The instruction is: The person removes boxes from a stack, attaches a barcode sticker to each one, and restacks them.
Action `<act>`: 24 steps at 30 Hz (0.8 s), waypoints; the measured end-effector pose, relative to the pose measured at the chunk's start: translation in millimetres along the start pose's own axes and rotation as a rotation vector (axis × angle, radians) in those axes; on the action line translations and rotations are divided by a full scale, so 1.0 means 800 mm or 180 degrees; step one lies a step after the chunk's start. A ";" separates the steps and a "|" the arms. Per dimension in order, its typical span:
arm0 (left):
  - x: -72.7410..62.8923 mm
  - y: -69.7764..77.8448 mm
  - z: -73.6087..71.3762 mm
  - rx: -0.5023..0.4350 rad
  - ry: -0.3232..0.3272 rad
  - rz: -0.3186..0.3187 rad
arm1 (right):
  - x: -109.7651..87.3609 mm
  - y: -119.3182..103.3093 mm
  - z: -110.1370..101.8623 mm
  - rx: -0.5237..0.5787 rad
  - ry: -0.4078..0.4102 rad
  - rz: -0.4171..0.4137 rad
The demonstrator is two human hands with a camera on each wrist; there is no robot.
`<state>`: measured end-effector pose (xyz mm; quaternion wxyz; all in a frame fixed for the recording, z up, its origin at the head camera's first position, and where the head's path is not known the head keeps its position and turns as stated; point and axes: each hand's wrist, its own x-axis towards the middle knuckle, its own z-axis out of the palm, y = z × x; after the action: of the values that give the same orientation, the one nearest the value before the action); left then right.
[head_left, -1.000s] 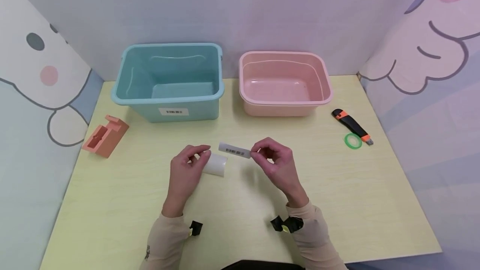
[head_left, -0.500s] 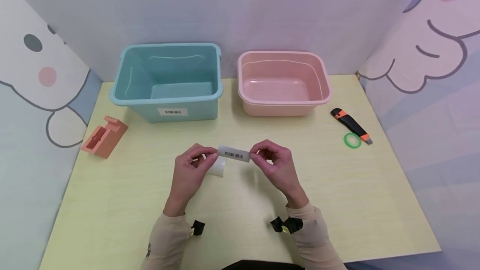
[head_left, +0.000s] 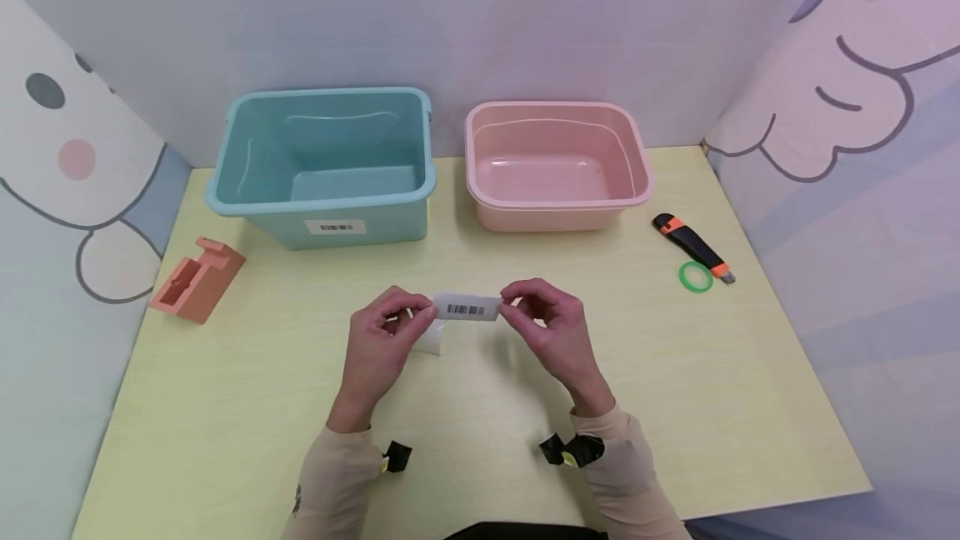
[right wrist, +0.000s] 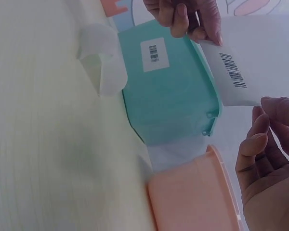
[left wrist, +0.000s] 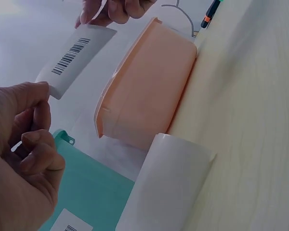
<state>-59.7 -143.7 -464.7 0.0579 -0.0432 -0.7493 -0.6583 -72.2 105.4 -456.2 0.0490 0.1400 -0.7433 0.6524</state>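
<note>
A white barcode label [head_left: 467, 307] is stretched between both hands above the table. My left hand [head_left: 384, 348] pinches its left end between thumb and forefinger. At the opposite end, the thumb and forefinger of my right hand [head_left: 553, 332] pinch it too. Its printed side faces up toward the head camera. Below the left hand, a curled sheet of white backing paper [left wrist: 167, 185] lies on the table, mostly hidden by that hand in the head view.
Behind the hands stand a teal bin [head_left: 367, 227] with a barcode label on its front and a pink bin [head_left: 551, 217]. An orange-pink tape dispenser [head_left: 201, 280] sits at left. A black and orange utility knife [head_left: 693, 247] and a green tape roll [head_left: 696, 277] lie at right.
My left hand has moved up and right from the backing paper and taken the label's free left end. The label now lies more level, and the head view has shifted slightly.
</note>
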 end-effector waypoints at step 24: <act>0.009 -0.012 0.018 -0.0083 0.0140 -0.0134 | 0.002 0.031 0.008 -0.0191 0.0338 0.0195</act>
<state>-68.5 -131.0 -474.9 0.0599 -0.0136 -0.7399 -0.6699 -79.9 101.3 -480.1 0.0725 0.0809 -0.7628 0.6374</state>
